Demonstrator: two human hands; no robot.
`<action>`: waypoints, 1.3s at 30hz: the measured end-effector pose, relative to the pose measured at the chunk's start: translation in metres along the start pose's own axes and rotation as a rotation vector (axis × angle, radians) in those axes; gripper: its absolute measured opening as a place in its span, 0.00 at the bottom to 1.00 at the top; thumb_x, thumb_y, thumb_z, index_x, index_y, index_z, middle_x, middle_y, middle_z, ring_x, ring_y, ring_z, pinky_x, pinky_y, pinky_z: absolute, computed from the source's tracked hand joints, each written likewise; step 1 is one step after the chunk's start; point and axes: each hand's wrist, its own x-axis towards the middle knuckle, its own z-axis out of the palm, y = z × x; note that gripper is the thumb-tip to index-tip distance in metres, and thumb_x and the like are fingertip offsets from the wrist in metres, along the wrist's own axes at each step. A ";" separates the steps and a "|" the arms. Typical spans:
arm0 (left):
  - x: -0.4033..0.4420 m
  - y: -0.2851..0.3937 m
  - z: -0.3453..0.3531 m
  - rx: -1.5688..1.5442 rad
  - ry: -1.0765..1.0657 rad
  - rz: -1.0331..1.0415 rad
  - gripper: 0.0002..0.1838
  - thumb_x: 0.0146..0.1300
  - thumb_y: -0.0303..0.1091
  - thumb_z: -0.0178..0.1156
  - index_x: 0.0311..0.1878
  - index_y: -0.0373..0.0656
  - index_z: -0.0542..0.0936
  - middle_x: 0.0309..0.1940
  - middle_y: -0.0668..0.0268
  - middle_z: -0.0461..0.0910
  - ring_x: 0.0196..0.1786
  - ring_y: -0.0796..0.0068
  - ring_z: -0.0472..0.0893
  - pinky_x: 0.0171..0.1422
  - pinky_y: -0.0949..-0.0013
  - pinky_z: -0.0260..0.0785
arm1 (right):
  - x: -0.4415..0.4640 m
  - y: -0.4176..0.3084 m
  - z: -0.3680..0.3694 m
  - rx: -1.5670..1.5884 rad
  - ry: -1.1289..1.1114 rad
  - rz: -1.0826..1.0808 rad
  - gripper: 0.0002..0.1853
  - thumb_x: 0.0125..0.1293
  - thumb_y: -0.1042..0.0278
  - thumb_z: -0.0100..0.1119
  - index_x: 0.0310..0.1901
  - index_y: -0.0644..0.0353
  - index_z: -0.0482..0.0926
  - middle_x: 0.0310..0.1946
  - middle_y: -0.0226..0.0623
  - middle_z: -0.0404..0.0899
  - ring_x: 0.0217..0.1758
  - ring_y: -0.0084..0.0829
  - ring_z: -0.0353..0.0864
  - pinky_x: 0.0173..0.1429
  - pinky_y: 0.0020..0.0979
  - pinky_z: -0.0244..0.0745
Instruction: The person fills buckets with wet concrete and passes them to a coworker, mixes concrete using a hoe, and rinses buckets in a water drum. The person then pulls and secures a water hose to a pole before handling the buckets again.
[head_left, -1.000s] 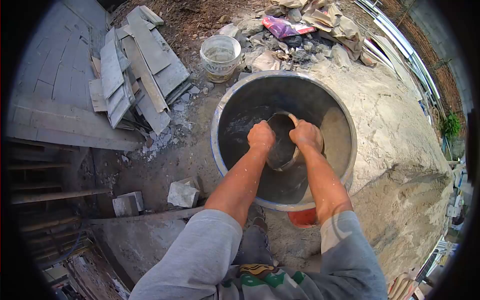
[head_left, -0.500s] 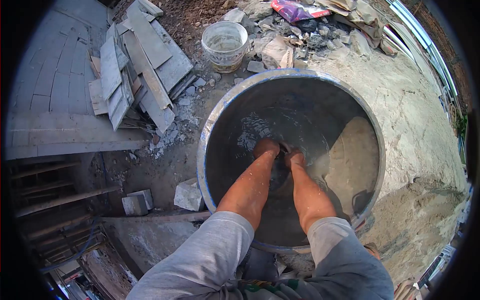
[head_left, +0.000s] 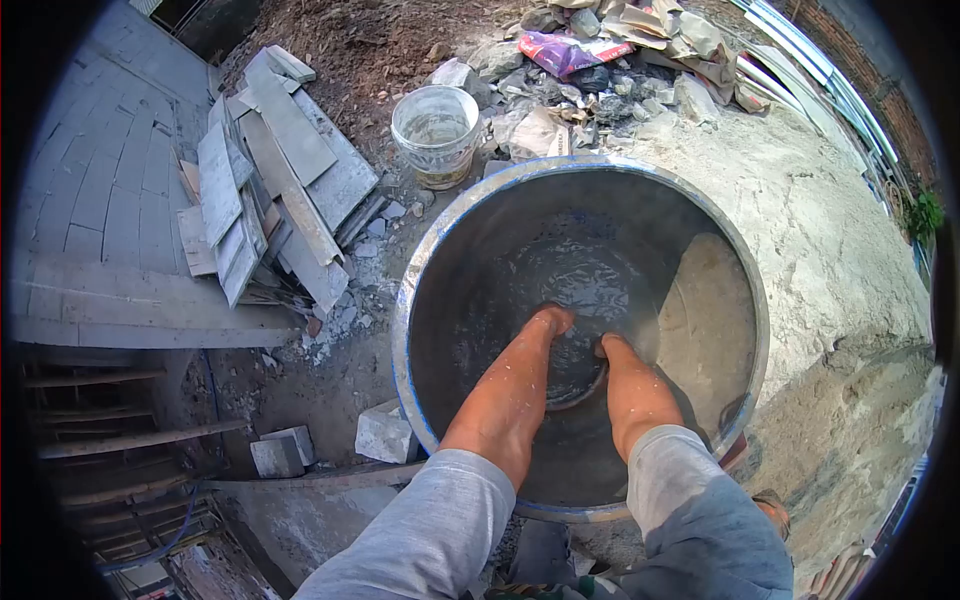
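Observation:
A large round tub (head_left: 415, 265) with a grey, blue-edged rim stands in front of me, with rippling grey water (head_left: 590, 275) inside. Both my arms reach down into it. My left hand (head_left: 555, 318) is at the water with its fingers curled down. Close by on the right, my right hand (head_left: 605, 345) also dips in, fingers mostly hidden. Between my forearms shows the curved edge of a round container (head_left: 582, 399), mostly under water. My hands look closed on its sides, though the water hides much of the grip.
A white bucket (head_left: 437, 135) stands behind the tub. Stacked boards (head_left: 290, 165) lie at left, concrete blocks (head_left: 385, 432) nearer me. Sand (head_left: 830, 230) borders the tub's right side; rubble and a purple bag (head_left: 572, 52) lie at the back.
My hands have moved slightly apart and lower in view. Ripples have spread across the water, and the container's curved edge shows more clearly. The view has shifted a little.

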 end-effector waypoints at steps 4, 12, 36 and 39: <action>-0.058 0.017 -0.017 0.050 -0.108 0.041 0.25 0.62 0.48 0.52 0.45 0.31 0.79 0.36 0.51 0.81 0.31 0.61 0.81 0.39 0.61 0.73 | -0.078 0.034 -0.038 0.120 0.024 0.019 0.21 0.60 0.62 0.52 0.56 0.54 0.75 0.50 0.42 0.78 0.56 0.38 0.76 0.61 0.39 0.67; -0.266 0.035 -0.031 -0.073 0.259 0.441 0.30 0.62 0.54 0.52 0.46 0.29 0.78 0.46 0.42 0.78 0.50 0.49 0.79 0.55 0.55 0.69 | -0.289 0.100 -0.140 0.299 0.206 0.067 0.16 0.63 0.60 0.52 0.44 0.64 0.79 0.42 0.48 0.80 0.41 0.40 0.82 0.42 0.44 0.76; -0.684 -0.385 0.010 -1.130 1.046 0.666 0.19 0.52 0.42 0.57 0.25 0.30 0.79 0.20 0.44 0.78 0.27 0.53 0.82 0.36 0.58 0.74 | -0.668 -0.113 0.094 0.151 0.136 -1.192 0.13 0.58 0.66 0.54 0.42 0.63 0.77 0.25 0.31 0.76 0.19 0.23 0.74 0.17 0.22 0.65; -0.646 -0.490 0.085 -1.190 1.101 0.382 0.24 0.52 0.48 0.57 0.23 0.28 0.79 0.21 0.48 0.79 0.31 0.50 0.82 0.41 0.57 0.72 | -0.642 -0.168 0.244 -0.038 0.064 -1.169 0.09 0.61 0.61 0.56 0.32 0.58 0.74 0.16 0.27 0.69 0.12 0.21 0.68 0.15 0.23 0.65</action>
